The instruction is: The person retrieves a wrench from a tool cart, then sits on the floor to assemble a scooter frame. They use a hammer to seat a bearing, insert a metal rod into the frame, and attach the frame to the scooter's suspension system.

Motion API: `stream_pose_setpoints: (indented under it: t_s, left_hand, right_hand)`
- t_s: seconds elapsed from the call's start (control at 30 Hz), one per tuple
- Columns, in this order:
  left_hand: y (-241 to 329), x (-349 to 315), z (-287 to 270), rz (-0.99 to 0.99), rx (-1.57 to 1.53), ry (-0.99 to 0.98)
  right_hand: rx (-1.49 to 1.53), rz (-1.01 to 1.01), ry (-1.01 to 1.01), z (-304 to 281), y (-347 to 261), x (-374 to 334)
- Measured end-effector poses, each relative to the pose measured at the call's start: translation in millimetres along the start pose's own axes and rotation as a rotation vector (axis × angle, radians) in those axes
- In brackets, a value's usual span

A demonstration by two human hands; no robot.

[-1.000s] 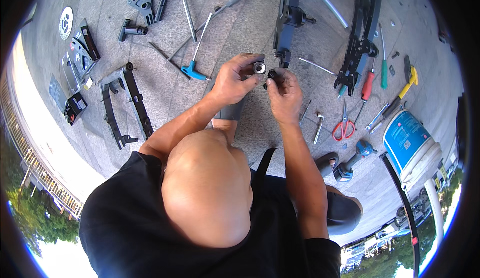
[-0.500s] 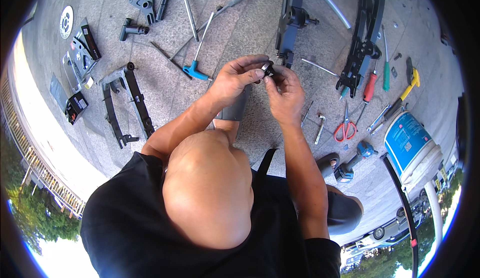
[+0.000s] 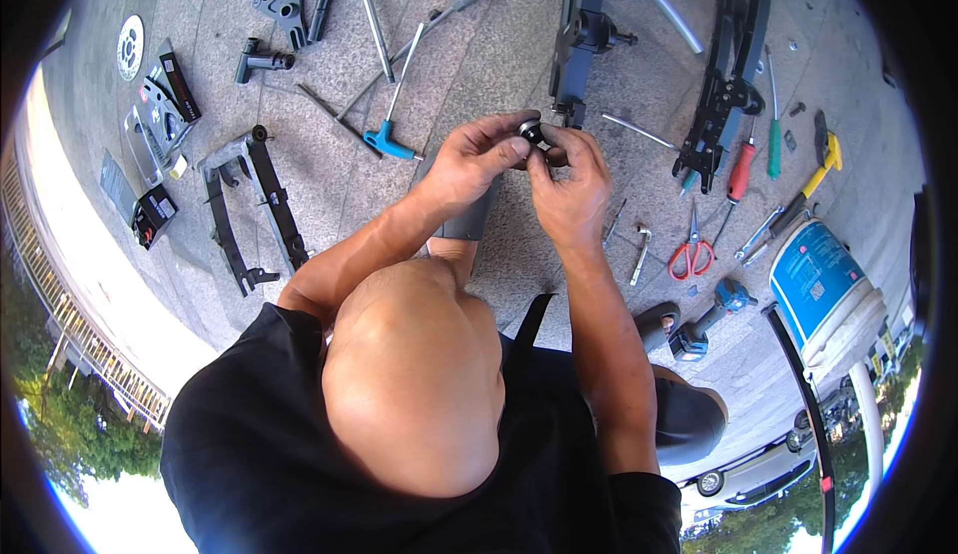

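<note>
Between the fingertips of both hands is a small round black part (image 3: 533,135) with a silvery rim. My left hand (image 3: 469,167) pinches it from the left, thumb on its near side. From the right, the bent fingers and thumb of my right hand (image 3: 572,193) close on the same part. Fingers cover much of it, so its exact kind cannot be made out. Just left of the hands, a blue T-handle wrench (image 3: 387,141) lies on the paving. Beyond them stands a long dark metal frame member (image 3: 577,55) with a bracket.
A black forked frame (image 3: 269,200) lies at left, another black frame assembly (image 3: 723,105) at far right. Right of me are red-handled scissors (image 3: 691,257), a red screwdriver (image 3: 739,173), a yellow-handled hammer (image 3: 823,160), a blue cordless driver (image 3: 714,319) and a blue-and-white bucket (image 3: 818,284).
The small part has turned in my fingers, so more of its silvery rim and dark body shows. Both hands stay nearly in place. A white car now shows at lower right.
</note>
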State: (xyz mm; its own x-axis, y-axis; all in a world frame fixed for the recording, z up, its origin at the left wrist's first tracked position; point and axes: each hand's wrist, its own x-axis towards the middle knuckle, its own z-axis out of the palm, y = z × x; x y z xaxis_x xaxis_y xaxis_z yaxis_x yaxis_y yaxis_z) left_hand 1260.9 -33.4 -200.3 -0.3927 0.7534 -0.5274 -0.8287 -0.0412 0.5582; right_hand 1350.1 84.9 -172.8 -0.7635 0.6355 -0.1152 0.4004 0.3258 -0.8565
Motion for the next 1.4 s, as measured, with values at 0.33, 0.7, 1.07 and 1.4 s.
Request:
stream_pose_setpoints:
  t_s: [0.33,0.7,1.07,1.4]
  left_hand:
    - [10,-2,10,-0.031,0.184,0.077]
    - [19,-4,13,0.043,0.218,0.101]
    - [40,-17,18,0.336,0.782,0.055]
    - [42,-12,19,0.381,0.653,0.021]
  right_hand:
    - [-0.126,-0.252,0.139,10,8,-5]
    - [0.188,0.181,-0.086,-5,-3,5]
    - [0.592,0.139,-0.146,-8,-5,6]
    - [0.687,0.135,-0.169,-5,-11,6]
